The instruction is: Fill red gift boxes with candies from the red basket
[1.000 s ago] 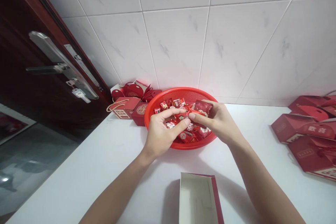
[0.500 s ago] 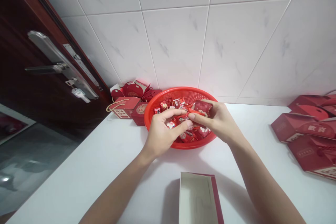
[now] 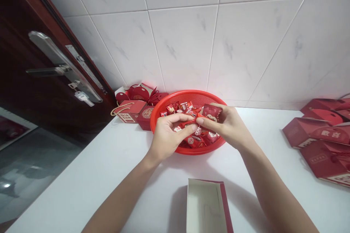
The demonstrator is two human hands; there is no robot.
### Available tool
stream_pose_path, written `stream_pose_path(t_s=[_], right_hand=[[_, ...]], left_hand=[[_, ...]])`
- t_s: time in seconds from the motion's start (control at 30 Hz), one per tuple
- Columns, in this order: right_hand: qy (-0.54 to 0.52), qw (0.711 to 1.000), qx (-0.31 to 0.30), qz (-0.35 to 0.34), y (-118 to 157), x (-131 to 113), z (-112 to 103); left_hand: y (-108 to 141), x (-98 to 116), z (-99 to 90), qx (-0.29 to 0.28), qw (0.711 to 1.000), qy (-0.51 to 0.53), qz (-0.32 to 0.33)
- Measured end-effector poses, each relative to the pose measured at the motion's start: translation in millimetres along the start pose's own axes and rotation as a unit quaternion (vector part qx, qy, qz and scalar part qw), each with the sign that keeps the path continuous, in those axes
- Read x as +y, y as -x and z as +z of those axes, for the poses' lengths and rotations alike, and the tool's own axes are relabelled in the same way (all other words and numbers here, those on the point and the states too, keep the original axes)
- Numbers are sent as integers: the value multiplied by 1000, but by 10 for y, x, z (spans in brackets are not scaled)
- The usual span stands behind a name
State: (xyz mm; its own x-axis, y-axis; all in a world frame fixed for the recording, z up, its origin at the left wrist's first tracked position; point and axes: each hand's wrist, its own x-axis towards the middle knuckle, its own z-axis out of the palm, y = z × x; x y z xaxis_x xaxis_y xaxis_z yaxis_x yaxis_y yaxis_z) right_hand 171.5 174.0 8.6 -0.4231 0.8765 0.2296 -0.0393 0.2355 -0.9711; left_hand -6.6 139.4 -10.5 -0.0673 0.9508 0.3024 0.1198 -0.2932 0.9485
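Note:
Over a red plastic basket (image 3: 188, 152) full of wrapped candies (image 3: 195, 142), my two hands meet at a small red-wrapped candy (image 3: 199, 115). My left hand (image 3: 168, 134) pinches its left side between thumb and forefinger. From the right, the thumb of my right hand (image 3: 231, 125) presses on the same candy. A darker red packet (image 3: 211, 111) with a white print shows by the curled fingers of the right hand, apparently held there too. The fingers cover part of both wrappers. Below the basket, an open box (image 3: 206, 204) with pale inside walls stands on the white table.
Red gift boxes (image 3: 128, 111) with cord handles stand left of the basket, against the tiled wall (image 3: 180, 43). More red boxes (image 3: 322, 153) are grouped at the right. A dark door (image 3: 35, 91) with a lever handle and keys is at the left, past the table (image 3: 95, 174).
My left hand has shifted very slightly left, its thumb drawing back a little from the right thumb. Otherwise the hands, basket and boxes stay in place.

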Motion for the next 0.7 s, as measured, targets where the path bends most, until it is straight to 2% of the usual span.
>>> stream_pose_path(t_s=[0.13, 0.4, 0.7], right_hand=[[10, 1000, 27, -8, -18, 19, -26], [-3, 998, 61, 17, -74, 110, -94], [-11, 997, 43, 58, -156, 236, -145]], left_hand=[[2, 20, -4, -33, 998, 23, -44], [-9, 1, -35, -59, 995, 22, -77], [-95, -115, -26, -70, 992, 10, -100]])
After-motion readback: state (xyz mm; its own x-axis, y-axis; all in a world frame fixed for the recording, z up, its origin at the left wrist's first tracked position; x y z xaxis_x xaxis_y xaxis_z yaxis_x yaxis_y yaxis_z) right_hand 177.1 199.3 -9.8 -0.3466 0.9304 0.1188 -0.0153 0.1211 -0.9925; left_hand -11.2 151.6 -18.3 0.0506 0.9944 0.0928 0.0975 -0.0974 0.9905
